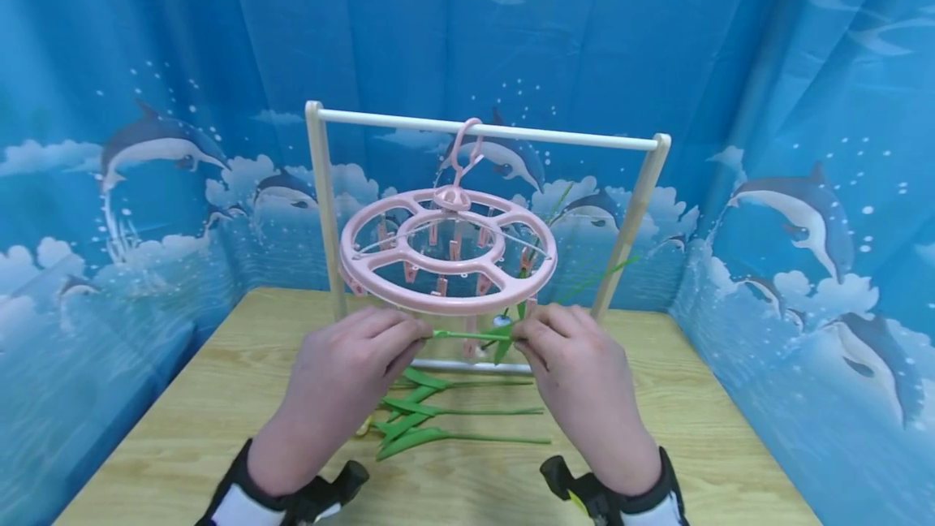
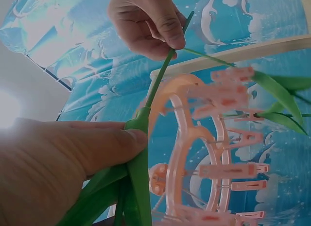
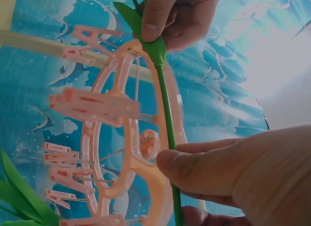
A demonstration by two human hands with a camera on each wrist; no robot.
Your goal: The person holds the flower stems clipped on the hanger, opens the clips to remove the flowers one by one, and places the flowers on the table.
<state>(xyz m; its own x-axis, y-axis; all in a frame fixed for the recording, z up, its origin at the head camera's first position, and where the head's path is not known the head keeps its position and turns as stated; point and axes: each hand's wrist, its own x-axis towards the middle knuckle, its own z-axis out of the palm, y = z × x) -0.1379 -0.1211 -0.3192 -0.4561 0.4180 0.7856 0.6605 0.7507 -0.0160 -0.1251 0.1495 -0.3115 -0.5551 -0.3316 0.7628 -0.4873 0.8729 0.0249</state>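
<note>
Just below the frame's centre, the left hand (image 1: 354,360) pinches a green stem (image 1: 471,336) at its leaves (image 2: 138,187), the right hand (image 1: 580,364) its bare length, beneath a pink hanger (image 1: 445,304) whose dangling pegs (image 3: 97,105) could snag the leaves if the stem rises carelessly.

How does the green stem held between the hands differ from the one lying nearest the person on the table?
The held stem is up off the table; the nearest stem lies on it. The left hand and right hand pinch the held stem, while neither touches the nearest stem. Both are green, with leaves toward the person's left.
</note>
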